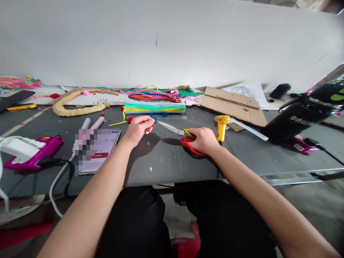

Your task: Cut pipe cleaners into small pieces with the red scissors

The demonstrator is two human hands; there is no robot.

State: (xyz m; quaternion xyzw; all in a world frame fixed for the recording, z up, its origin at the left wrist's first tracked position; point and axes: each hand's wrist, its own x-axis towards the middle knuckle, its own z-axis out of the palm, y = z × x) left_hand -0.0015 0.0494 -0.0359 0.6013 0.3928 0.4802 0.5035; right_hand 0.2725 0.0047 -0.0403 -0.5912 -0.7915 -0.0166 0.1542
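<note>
My right hand (202,139) is closed around the red and yellow handles of a pair of scissors (172,127). Their blades point left, toward my left hand (141,129). The fingers of my left hand are pinched on a small blue fuzzy pipe cleaner piece (153,118), right at the blade tips. Whether the blades touch it I cannot tell. A yellow-green pipe cleaner stem (118,124) and a red fuzzy bit (129,120) show just left of this hand; whether they are held is hidden. Behind lies a bundle of mint and yellow pipe cleaners (156,107).
A phone (106,150) and a purple power strip (44,152) with cables lie left. At right are a yellow glue gun (221,127) with a glue stick, folded cardboard (233,105) and a black bottle (298,113). A curved tan wrapped form (63,107) rests back left.
</note>
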